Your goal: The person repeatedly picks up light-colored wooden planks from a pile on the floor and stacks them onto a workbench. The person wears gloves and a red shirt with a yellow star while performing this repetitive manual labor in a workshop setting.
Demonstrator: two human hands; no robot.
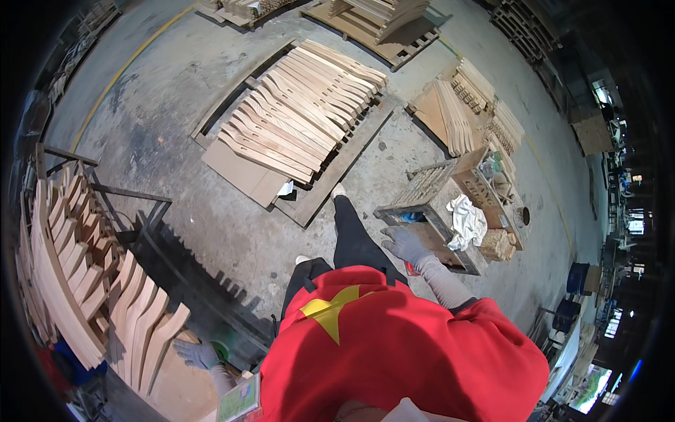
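Note:
My left hand (197, 354) wears a grey glove and sits at the lower left with its fingers apart, holding nothing. Beside its fingertips stand curved wooden pieces (143, 320) in a row on a board (184, 385). My right hand (406, 245), also gloved in grey, hangs with fingers stretched out near the open front of a wooden workbench (430, 214). It grips nothing that I can see. On that bench lies a crumpled white cloth (466, 221). A small red thing (411, 269) shows just below my right hand, too hidden to name.
Ahead on the floor, a pallet (307, 209) carries rows of curved wooden slats (302, 105). More stacked wood pieces (453, 116) rest beyond the bench. A metal frame (130, 193) stands behind the left stack. Further loaded pallets (380, 32) are at the back.

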